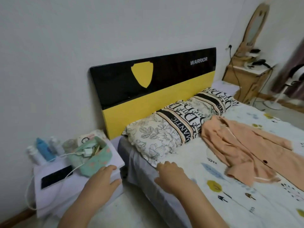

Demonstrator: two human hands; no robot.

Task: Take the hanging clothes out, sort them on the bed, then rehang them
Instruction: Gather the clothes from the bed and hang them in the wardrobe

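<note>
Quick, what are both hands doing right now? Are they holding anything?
Left hand: open, holding nothing, over the nightstand edge.
Right hand: open, holding nothing, fingers at the bed by the pillow.

Soft even light, wide-angle bowing, blurred right edge

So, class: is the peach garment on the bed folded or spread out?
Spread out, loosely. The peach garment lies open across the bed, rumpled near its collar, with a dark button showing.
</note>
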